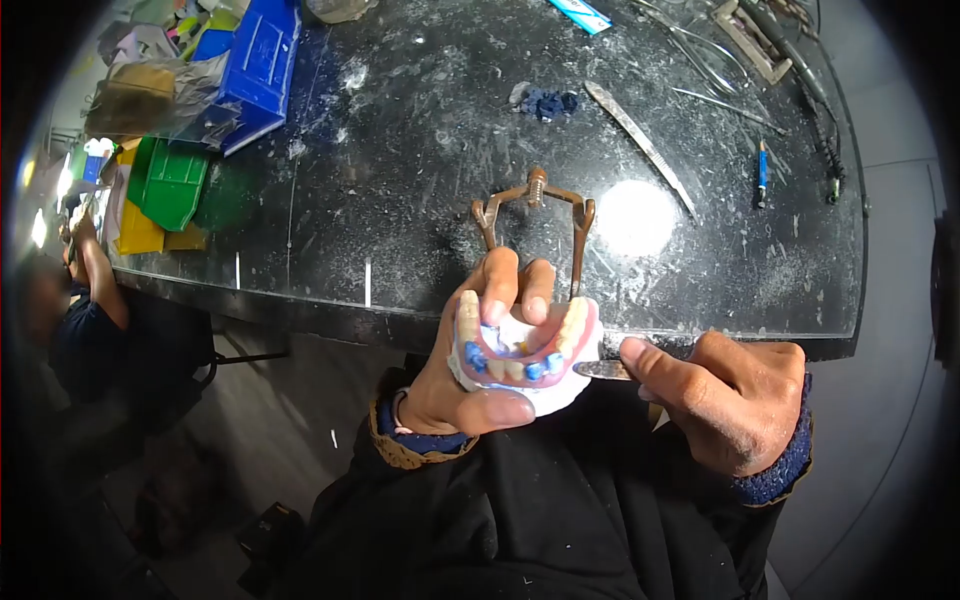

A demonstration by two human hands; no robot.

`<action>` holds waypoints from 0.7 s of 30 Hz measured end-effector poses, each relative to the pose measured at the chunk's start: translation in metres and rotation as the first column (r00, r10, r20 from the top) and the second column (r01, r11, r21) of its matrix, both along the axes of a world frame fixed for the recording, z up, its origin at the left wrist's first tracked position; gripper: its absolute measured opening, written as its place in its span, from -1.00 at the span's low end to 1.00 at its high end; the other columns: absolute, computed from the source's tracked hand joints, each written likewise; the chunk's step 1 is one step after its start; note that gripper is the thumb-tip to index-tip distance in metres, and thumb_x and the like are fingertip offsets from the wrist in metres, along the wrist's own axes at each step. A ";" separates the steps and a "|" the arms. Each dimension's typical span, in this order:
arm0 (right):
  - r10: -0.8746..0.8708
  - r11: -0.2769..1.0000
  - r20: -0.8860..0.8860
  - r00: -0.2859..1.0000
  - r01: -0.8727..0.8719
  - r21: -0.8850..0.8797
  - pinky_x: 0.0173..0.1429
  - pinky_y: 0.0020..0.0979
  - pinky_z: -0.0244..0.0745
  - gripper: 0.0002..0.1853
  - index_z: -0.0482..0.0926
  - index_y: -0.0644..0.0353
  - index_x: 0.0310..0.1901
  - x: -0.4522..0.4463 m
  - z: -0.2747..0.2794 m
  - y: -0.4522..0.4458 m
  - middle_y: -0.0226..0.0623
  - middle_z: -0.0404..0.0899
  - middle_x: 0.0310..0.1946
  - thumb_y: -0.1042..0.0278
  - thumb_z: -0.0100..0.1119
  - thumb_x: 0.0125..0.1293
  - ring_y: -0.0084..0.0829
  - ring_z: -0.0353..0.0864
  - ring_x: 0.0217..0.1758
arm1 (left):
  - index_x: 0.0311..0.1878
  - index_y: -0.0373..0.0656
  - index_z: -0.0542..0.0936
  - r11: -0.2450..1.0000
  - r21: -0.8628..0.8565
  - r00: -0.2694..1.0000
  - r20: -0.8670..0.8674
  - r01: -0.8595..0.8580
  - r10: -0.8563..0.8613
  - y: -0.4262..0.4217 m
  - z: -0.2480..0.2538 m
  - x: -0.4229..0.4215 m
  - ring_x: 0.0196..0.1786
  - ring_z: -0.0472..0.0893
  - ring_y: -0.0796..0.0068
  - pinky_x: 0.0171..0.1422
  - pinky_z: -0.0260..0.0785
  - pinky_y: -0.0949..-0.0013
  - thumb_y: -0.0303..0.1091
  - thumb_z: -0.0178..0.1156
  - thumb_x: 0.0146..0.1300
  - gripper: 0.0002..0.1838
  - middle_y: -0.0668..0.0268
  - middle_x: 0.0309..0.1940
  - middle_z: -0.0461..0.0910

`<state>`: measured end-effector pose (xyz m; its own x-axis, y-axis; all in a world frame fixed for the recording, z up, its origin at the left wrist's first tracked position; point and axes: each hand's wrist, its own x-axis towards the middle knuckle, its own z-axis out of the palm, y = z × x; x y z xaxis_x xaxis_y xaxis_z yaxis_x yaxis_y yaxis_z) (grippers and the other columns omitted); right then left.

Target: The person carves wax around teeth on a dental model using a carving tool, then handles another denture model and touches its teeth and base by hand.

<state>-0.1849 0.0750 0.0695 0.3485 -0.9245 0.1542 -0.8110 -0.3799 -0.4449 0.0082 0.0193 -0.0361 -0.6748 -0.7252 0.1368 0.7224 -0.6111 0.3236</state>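
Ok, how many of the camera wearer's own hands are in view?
2: the left hand holds the dental model; the right hand, beside it, grips a metal tool.

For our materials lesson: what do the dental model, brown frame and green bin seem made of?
Dental model: its white base is probably plaster, matte and chalky; its pink gum part, smooth with a soft sheen, could be wax or acrylic.
Brown frame: likely metal with a dull sheen, judging by its thin arms and coiled spring.
Green bin: seems moulded plastic, evenly coloured and slightly glossy.
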 end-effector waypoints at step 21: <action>-0.159 0.953 0.291 0.943 0.069 0.295 -0.54 -0.49 0.45 -0.81 0.56 0.24 -0.23 0.010 -0.019 0.008 -0.18 0.65 -0.45 0.56 0.28 0.08 -0.34 0.64 -0.58 | -0.22 0.11 0.24 1.000 -0.025 1.000 0.003 -0.015 0.015 -0.002 -0.003 -0.002 -0.18 0.36 0.60 0.05 0.21 0.39 -0.61 0.34 -0.13 -0.47 0.47 -0.14 0.18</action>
<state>-0.1753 0.0831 0.0502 0.2146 -0.9762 -0.0310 -0.6469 -0.1182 -0.7534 0.0058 0.0173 -0.0388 -0.6640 -0.7319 0.1531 0.7307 -0.5916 0.3409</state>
